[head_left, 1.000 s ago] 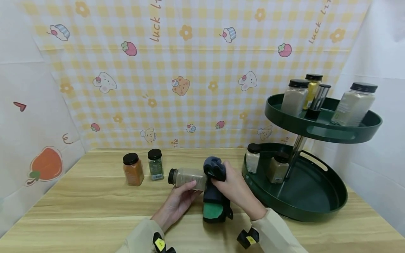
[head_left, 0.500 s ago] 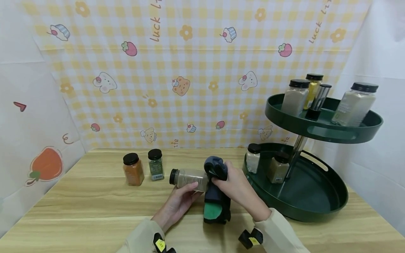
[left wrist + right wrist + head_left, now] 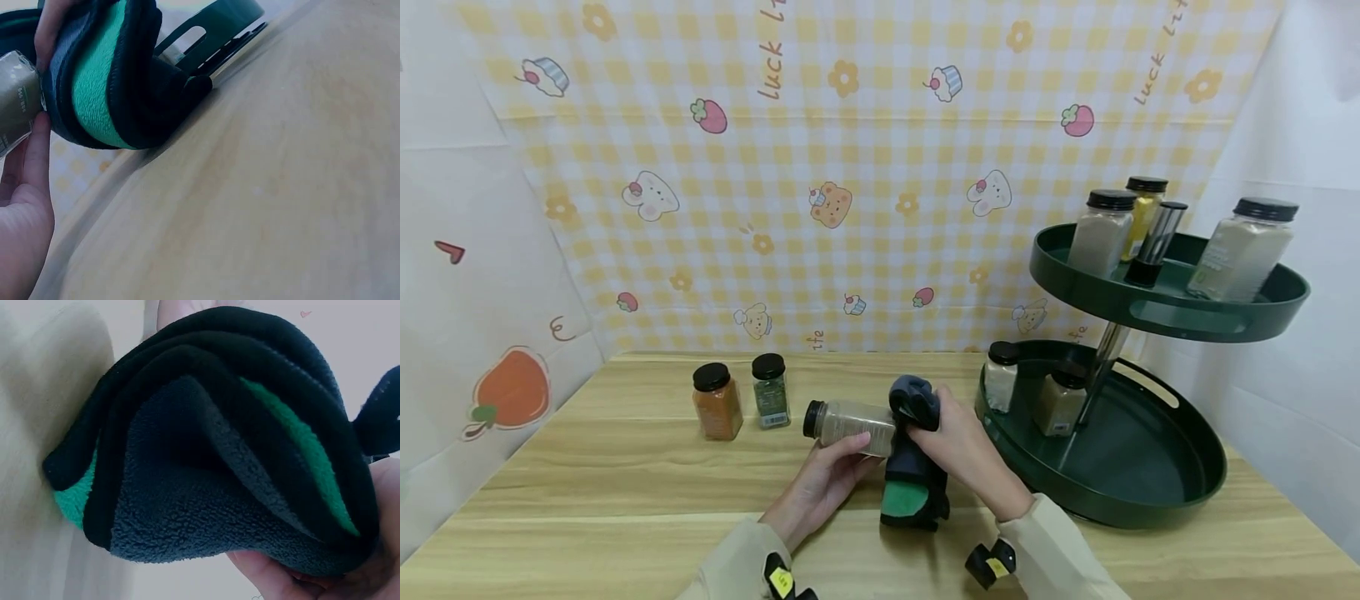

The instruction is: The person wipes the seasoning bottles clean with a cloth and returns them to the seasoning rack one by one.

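My left hand [image 3: 823,483] grips a clear spice jar [image 3: 850,427] with a black lid, tipped on its side with the lid to the left. Pale brownish powder shows inside it. My right hand [image 3: 957,446] holds a folded cleaning cloth [image 3: 913,454], dark blue-grey with a green side and black edging, against the base end of the jar. Folds of the cloth [image 3: 187,506] fill the right wrist view and hide most of the right fingers. In the left wrist view the jar [image 3: 15,100] meets the cloth [image 3: 94,81] at the left edge.
An orange spice jar [image 3: 717,404] and a green herb jar [image 3: 771,393] stand upright on the wooden table [image 3: 625,492] at left. A two-tier dark green rack [image 3: 1138,504] stands at right, with several jars on its upper tray [image 3: 1210,321] and two on the lower.
Both hands keep hold of the jar and the cloth. They have shifted only slightly, the jar a touch to the right.
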A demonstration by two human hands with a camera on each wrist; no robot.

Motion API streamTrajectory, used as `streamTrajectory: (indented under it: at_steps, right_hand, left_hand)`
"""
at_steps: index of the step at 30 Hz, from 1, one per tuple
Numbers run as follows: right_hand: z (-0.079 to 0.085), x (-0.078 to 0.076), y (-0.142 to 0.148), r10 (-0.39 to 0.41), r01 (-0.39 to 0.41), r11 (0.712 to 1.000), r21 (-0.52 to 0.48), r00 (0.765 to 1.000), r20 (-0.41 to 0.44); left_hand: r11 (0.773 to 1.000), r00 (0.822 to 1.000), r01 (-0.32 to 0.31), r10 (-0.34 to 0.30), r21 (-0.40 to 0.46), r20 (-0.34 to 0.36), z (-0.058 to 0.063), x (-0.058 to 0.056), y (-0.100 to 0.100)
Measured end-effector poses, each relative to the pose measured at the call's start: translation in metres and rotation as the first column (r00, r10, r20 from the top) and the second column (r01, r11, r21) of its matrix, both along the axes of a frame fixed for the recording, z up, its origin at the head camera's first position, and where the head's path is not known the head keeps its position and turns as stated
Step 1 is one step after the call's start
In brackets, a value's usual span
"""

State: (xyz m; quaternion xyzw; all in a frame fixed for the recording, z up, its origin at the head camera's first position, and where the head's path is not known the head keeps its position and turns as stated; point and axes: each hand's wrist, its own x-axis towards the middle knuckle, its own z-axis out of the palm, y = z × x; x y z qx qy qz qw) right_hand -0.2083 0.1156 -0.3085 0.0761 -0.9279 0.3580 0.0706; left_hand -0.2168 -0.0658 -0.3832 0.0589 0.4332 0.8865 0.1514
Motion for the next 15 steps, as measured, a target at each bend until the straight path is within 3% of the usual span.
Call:
streamTrajectory:
  at_steps: [4, 15]
  right_hand:
    - [0.001, 0.0, 0.0, 0.005, -0.005, 1.0, -0.002, 1.0, 0.005]
    - [0.024, 0.02, -0.006, 0.038, -0.038, 0.999, -0.013, 0.999, 0.009]
  left_hand:
    - [1.0, 1.0, 0.001, -0.001, 0.004, -0.005, 0.0, 0.0, 0.0]
    - [1.0, 1.0, -0.011, 0.011, 0.029, 0.003, 0.0, -0.001, 0.0]
